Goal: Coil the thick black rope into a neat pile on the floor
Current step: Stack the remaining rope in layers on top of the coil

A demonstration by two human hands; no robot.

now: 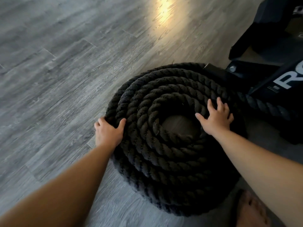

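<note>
- Two bare hands rest on the thick black rope, which lies on the grey plank floor as a round, stacked coil with a small open centre showing floor.
- Left hand cups the coil's outer left rim, thumb over the top turn and fingers curled down the outside: a hold on the rope.
- Right hand lies flat with fingers spread on the inner turns at the right, pressing rather than gripping.
- Coil sits directly between the hands; neither is clearly nearer.
- One strand runs off from the coil's far right under a black metal frame, touching it, so that side looks cramped.
- Wide open floor lies left and ahead; a bare foot stands just beside the coil's near right edge.
- Judged from this, the pile is nearly done, needing only squaring up.
</note>
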